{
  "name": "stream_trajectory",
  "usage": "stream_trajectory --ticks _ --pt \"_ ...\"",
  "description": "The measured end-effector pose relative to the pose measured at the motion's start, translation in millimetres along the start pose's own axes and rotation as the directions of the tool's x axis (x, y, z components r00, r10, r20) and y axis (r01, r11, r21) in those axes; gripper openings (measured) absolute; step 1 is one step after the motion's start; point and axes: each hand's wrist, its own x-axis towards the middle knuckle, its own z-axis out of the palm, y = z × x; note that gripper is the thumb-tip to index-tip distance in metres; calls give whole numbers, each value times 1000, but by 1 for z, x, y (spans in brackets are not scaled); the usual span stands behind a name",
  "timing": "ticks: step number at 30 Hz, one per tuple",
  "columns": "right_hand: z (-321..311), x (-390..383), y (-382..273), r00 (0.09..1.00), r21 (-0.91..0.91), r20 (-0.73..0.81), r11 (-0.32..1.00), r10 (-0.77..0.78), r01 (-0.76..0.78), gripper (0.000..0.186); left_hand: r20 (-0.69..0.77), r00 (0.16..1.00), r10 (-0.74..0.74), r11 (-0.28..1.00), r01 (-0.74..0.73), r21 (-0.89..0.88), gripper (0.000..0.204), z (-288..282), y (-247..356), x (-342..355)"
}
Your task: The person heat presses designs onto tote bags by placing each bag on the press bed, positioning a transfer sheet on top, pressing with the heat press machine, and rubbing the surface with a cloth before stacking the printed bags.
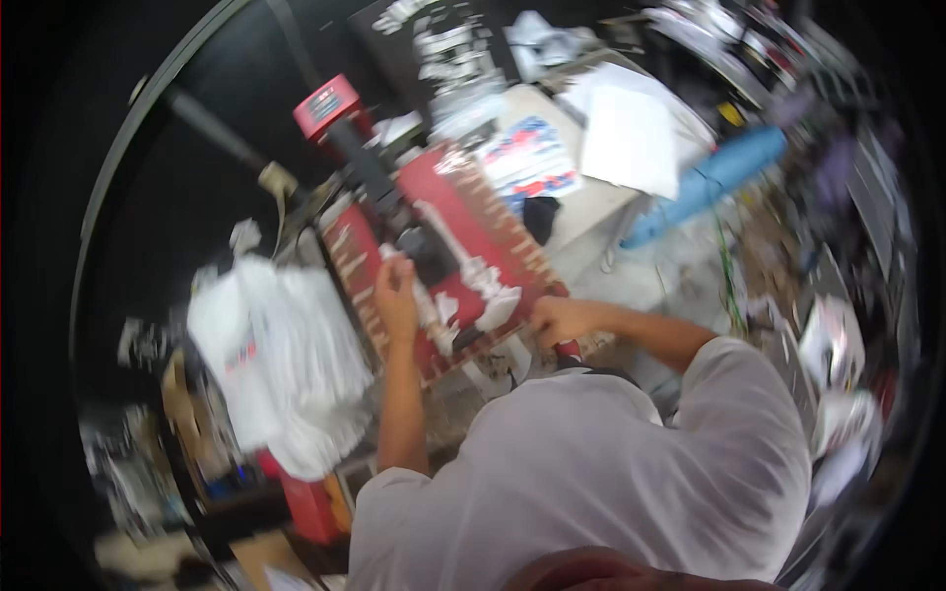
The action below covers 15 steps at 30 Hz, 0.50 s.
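Note:
A red press-like machine [493,222] with a dark metal arm [365,163] and a red control box [325,103] stands before me, blurred. White tape-like scraps and brown marks cover its red top. My left hand [397,286] is closed at the white strips on the top's left part, below the dark head [426,251]; what its fingers hold is unclear. My right hand [560,317] is curled at the top's front right corner; what it grips, if anything, is hidden. A small red part shows just under that hand.
White garments [276,364] hang in a pile on the left. Behind and right, a pale board holds white sheets [626,138] and a printed sheet [527,163]. A blue roll [705,185] lies at the right among clutter. A red object [310,507] stands low at the left.

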Motion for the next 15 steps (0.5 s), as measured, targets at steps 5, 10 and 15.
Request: stream_trajectory --ticks 5,10,15 --pt "120 132 -41 888 237 312 933 -338 271 16 319 938 -133 921 236 -311 34 -58 43 -130" --pt "162 127 -56 664 222 692 959 -284 179 9 -93 878 -470 614 250 -748 37 -110 -6 -284" --pt "158 120 -20 758 308 635 949 -149 -72 20 -88 818 -569 278 90 -956 32 -115 7 -354"
